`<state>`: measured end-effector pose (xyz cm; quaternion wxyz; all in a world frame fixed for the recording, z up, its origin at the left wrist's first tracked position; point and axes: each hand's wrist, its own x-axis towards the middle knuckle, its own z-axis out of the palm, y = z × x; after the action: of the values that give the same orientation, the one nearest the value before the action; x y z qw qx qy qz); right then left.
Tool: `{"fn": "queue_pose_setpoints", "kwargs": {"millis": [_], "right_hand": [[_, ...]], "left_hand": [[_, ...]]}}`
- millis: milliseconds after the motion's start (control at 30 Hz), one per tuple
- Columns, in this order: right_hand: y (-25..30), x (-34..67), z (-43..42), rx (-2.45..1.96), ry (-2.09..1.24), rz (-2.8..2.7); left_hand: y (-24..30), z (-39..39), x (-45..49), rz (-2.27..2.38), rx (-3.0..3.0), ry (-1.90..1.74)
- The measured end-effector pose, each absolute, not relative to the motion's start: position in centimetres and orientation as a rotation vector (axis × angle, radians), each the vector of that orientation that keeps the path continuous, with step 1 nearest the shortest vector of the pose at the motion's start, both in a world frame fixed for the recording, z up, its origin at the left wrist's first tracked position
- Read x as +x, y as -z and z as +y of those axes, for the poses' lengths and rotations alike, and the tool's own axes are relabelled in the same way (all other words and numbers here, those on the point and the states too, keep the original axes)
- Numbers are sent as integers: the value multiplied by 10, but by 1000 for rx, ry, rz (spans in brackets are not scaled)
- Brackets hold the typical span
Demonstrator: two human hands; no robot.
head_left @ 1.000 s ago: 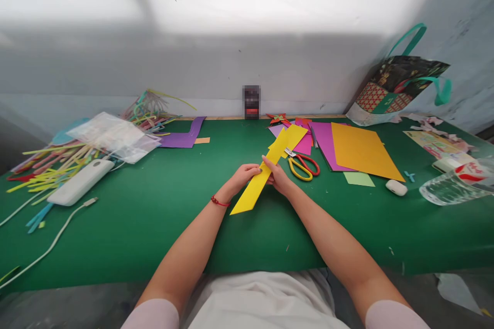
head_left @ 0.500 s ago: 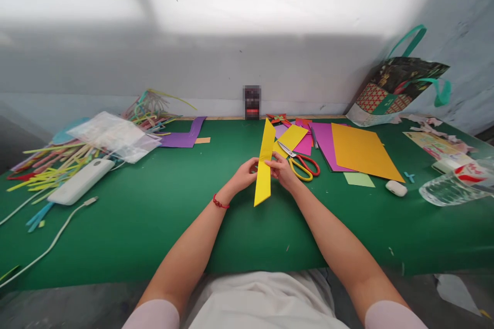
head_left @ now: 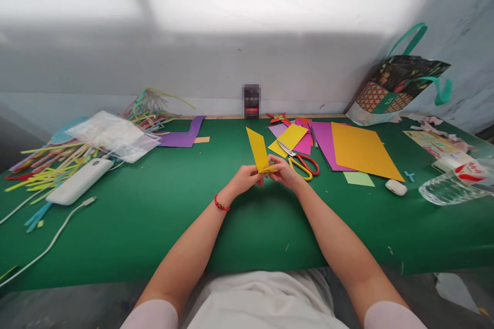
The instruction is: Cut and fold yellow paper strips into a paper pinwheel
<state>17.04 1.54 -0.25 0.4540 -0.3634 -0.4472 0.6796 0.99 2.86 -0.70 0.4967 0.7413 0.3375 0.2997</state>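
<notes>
A folded strip of yellow paper [head_left: 258, 151] is held up between my hands above the green table. Its upper part stands up and leans left, and a fold lies at my fingertips. My left hand [head_left: 246, 178], with a red bracelet at the wrist, pinches the fold's left side. On the right side my right hand [head_left: 283, 170] grips the same fold; some of its fingers are hidden behind the paper. Scissors [head_left: 303, 162] with red and yellow handles lie just past my right hand, their blades on a flat yellow paper piece [head_left: 292, 136].
Purple paper [head_left: 181, 138], pipe cleaners [head_left: 50, 177], a white power bank [head_left: 80, 181] and a cable [head_left: 57, 239] lie left. Orange card [head_left: 365, 150], an earbud case [head_left: 396, 187], a plastic bottle [head_left: 451, 185] and a bag [head_left: 393, 92] are right. A pixelated dark object [head_left: 251, 102] stands against the wall.
The yellow strip, upright and long before, is now bent at my fingers. Its lower part no longer hangs down, its upper end has swung left, and my hands have dropped slightly.
</notes>
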Motion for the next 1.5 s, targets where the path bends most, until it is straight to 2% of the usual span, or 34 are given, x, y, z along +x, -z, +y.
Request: {"fn": "queue_pose_setpoints", "kwargs": {"millis": [233,533,967,1133,1333,1500], "right_hand": [[-9,169,9,-824,-1787,-1132],[-3,151,5,-965,-1373,-1374],[-4,148,8,-913,-1365,-1277],[-6,163,9,-919,-1363,-1408],[-1,167,12,-962,-1324,-1450],[6,146,10,-1028,-1226,-1330]], "left_hand": [[-3,30,10,915,1640,-835],[-6,24,12,975,1586,-811],[2,22,21,909,1447,-915],[0,24,20,744,1385,-758],[-3,27,16,926,1582,-732],[-2,26,11,1219,1686,-928]]}}
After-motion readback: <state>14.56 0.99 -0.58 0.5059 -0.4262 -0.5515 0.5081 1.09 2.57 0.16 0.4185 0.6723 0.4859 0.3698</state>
